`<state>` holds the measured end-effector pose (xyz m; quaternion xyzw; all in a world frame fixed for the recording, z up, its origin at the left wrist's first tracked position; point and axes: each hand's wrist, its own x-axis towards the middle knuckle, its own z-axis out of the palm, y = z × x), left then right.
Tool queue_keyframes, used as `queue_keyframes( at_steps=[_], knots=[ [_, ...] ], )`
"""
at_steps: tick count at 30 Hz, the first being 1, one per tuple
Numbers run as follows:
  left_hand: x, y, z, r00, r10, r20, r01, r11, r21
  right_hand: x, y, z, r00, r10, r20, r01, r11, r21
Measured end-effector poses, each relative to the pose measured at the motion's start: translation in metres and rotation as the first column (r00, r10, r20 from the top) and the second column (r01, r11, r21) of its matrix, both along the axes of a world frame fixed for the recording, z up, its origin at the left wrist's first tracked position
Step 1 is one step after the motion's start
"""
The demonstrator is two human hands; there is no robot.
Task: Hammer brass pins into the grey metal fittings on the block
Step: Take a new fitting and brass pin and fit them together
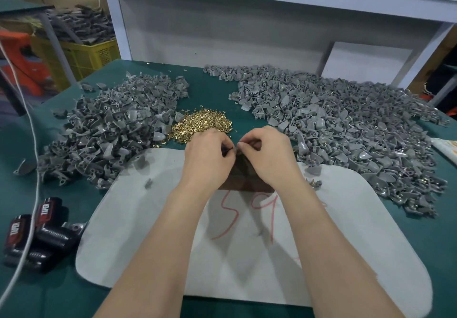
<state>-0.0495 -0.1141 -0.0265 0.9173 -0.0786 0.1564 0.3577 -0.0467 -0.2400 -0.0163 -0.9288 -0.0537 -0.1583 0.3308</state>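
1. Fingers [223, 144] of the left hand [207, 155] are curled in. Their tips pinch a small part [231, 148] that is dark and too tiny to name.
2. Fingers of the right hand [269, 155] are curled in too. Their tips meet the left tips and pinch the same small part.
3. Both hands are over the far end of the block [244, 179]. It is dark brown and lies on a white mat [148, 218]. The hands and wrists hide most of it.
4. Gold pins [200, 124] sit in a shiny pile just past the left hand.
5. Grey fittings [103, 129] sit in two big heaps, one on each side of the pins. The right heap [346, 124] has gold bits mixed in and spreads down along the right edge of the mat.
6. Red marks are drawn on the mat, near the block. The mat lies on a green table [37, 300].
7. Black tools [37, 233] with red labels lie just left of the mat. A white cord [32, 124] runs down past them.
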Motion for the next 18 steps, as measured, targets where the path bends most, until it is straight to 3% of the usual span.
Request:
queue_keyframes(
  at_steps=[13, 18],
  knots=[
    [-0.001, 0.0, 0.001, 1.0, -0.014, -0.004, 0.014, 0.999, 0.03, -0.002, 0.012, -0.002, 0.998, -0.038, 0.05, 0.046, 0.982, -0.182],
    [-0.001, -0.001, 0.002, 1.0, -0.015, -0.009, 0.015, 1.0, 0.017, -0.001, 0.012, -0.004, 0.997, -0.055, 0.048, 0.062, 0.988, -0.142]
  ],
)
